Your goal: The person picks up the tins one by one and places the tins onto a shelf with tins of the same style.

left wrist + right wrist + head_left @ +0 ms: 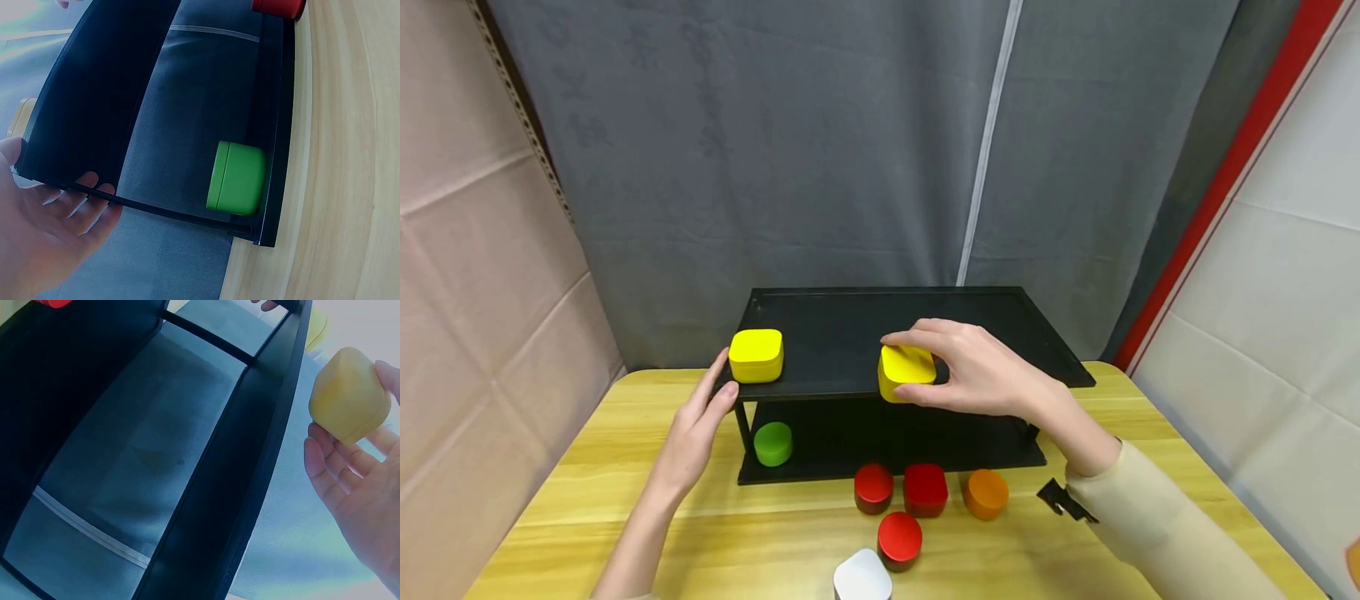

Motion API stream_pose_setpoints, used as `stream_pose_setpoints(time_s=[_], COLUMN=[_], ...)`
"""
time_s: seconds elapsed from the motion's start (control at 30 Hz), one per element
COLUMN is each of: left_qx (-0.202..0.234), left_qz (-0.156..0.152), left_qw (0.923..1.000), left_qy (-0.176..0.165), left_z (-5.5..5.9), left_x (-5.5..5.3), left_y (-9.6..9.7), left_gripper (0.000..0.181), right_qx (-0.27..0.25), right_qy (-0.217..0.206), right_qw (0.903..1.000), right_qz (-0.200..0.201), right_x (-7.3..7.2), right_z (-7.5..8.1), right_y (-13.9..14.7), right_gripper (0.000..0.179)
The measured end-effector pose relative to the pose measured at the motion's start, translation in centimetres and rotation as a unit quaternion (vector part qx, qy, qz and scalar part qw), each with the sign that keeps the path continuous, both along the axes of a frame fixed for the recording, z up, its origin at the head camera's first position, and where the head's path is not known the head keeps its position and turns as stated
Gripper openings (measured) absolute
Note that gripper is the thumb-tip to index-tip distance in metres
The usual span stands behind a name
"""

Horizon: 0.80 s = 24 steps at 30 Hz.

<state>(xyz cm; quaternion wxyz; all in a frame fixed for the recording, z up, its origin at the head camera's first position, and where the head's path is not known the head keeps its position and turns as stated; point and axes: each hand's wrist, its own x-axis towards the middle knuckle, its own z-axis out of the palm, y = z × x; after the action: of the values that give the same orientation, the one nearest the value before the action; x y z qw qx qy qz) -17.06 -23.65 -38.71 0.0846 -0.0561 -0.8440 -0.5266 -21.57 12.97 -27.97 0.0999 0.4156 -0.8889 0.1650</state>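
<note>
My right hand [973,367] pinches a yellow rounded-square box [904,372] between thumb and fingers, at the front edge of the upper tier. In the right wrist view that yellow box [350,394] shows beside the black board's edge. My left hand [692,433] grips the left front corner of the black two-tier shelf [865,333]; in the left wrist view its fingers [94,212] curl under the upper board. Close by that hand, a second yellow box [756,357] sits on the upper tier's left corner. A green round box [772,443] stands on the lower tier at left.
On the wooden table [760,542] before the shelf stand two red round boxes, one nearer the shelf [874,488] and one nearer me [899,541]. Around them are a red square box [925,490], an orange round box [986,494] and a white box [862,577]. A grey curtain [775,150] hangs behind.
</note>
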Motion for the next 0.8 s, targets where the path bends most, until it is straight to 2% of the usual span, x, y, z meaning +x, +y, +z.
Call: stream_pose_setpoints(time_s=[0.4,0.8], left_qx=[-0.003,-0.004], left_qz=[0.002,0.002], left_qw=[1.0,1.0], left_qy=[-0.002,0.003], left_z=[-0.1,0.1], left_x=[0.0,0.2], left_y=[-0.1,0.1], left_gripper=[0.064,0.065], right_qx=[0.005,0.033], right_qy=[-0.001,-0.004], right_qw=[1.0,0.9995], right_qz=[0.003,-0.001], right_x=[-1.8,-2.7], right_z=[0.8,0.9], right_y=[-1.7,-3.2], right_gripper=[0.049,0.051])
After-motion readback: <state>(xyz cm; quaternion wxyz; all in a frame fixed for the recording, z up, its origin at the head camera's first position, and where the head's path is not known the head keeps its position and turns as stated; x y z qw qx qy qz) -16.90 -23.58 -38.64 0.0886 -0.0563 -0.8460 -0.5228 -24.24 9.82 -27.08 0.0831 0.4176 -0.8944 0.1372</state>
